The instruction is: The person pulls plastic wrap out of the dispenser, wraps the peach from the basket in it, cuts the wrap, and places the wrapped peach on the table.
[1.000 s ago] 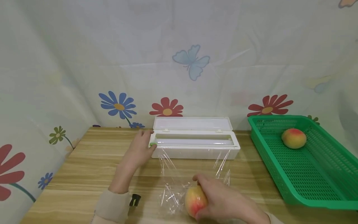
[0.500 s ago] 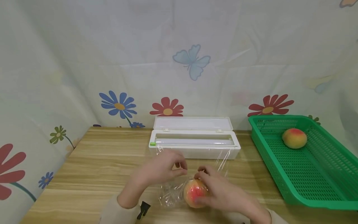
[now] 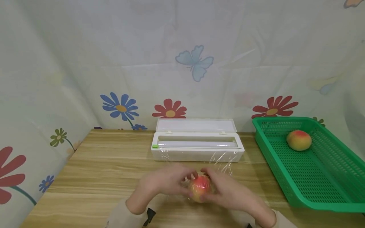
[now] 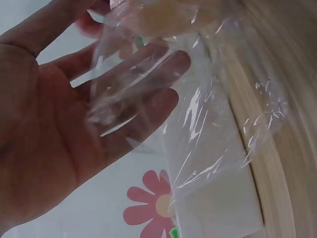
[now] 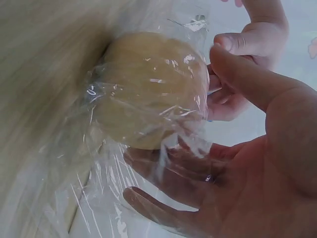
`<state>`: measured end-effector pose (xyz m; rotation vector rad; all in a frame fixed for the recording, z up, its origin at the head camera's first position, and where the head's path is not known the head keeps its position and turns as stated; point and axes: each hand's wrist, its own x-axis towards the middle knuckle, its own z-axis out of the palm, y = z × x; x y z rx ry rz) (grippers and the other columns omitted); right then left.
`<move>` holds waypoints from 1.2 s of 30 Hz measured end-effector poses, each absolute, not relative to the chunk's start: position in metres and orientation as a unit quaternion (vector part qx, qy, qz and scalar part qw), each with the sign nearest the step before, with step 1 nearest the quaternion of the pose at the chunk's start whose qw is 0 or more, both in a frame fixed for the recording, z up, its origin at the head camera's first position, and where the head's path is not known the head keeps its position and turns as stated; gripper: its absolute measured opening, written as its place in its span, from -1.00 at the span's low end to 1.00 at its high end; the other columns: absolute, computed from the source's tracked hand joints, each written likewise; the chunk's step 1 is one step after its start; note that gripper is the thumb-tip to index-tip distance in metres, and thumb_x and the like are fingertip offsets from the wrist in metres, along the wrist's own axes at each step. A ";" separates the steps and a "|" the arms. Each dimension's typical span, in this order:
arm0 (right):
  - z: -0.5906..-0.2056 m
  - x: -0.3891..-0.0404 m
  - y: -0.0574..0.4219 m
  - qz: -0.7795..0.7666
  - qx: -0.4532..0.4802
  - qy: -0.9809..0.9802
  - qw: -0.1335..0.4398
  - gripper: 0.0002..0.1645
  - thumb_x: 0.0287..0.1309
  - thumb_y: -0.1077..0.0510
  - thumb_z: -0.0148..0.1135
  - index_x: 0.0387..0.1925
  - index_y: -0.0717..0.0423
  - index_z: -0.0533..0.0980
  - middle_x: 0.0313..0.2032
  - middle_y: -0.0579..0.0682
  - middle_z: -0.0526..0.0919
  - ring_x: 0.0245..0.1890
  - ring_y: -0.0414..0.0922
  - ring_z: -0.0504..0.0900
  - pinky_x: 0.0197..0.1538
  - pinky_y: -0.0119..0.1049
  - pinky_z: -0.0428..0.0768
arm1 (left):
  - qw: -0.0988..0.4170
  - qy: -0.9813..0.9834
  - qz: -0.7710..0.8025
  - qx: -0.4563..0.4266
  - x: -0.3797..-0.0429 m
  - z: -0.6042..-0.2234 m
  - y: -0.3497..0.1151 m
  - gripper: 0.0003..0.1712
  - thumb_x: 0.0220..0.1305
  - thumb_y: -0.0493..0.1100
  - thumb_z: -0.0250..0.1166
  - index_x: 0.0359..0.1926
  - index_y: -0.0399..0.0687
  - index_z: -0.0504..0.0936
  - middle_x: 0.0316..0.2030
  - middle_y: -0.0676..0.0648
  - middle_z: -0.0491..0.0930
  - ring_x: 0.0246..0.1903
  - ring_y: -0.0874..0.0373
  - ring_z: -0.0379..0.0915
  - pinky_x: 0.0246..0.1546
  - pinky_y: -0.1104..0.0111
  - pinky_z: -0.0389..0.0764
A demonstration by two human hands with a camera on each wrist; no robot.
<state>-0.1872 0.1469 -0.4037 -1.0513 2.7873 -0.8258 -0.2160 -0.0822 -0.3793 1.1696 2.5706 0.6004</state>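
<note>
While the bench (image 3: 85,171) carries a green basket (image 3: 308,177) and a white box (image 3: 188,155), the left grip (image 3: 167,181), spread, touches clear film (image 4: 195,114) beside the right grip (image 3: 228,190), which curls round a film-wrapped peach (image 3: 200,188) near the box.

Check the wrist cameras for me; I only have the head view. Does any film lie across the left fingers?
Observer: Yes, in the left wrist view clear film runs across the front of the left hand, over its fingertips.
Operator: And the other one?
Observer: The right wrist view shows film over fingers of the right hand too.
Operator: Any red facing that camera?
Observer: Hardly; the side of the peach facing it is mostly yellow.
</note>
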 end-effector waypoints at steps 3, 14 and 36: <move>-0.404 -0.188 0.147 -0.256 -0.347 0.902 0.013 -0.19 -0.09 -0.08 0.51 0.13 0.18 0.37 0.01 0.03 0.51 0.01 -0.09 0.49 0.04 -0.08 0.52 | 0.113 0.883 0.198 0.410 -0.217 -0.383 -0.081 -0.47 0.01 0.07 0.50 0.00 0.10 0.55 -0.19 0.22 0.56 -0.21 0.31 0.49 -0.18 0.45 0.50; -0.408 -0.195 0.150 -0.239 -0.337 0.911 -0.014 -0.15 -0.24 0.09 0.59 0.13 0.23 0.41 0.03 0.06 0.50 0.03 0.00 0.48 0.07 0.03 0.46 | 0.099 0.894 0.217 0.379 -0.220 -0.392 -0.079 -0.47 0.03 0.11 0.48 -0.01 0.11 0.50 -0.25 0.17 0.55 -0.28 0.32 0.47 -0.23 0.44 0.50; -0.401 -0.199 0.153 -0.236 -0.337 0.911 -0.023 -0.22 -0.23 0.06 0.59 0.09 0.13 0.45 0.04 -0.04 0.49 0.04 -0.04 0.48 0.09 -0.01 0.47 | 0.074 0.905 0.185 0.377 -0.221 -0.392 -0.076 -0.49 0.16 0.23 0.33 0.04 0.10 0.55 -0.12 0.11 0.50 -0.20 0.28 0.43 -0.12 0.39 0.51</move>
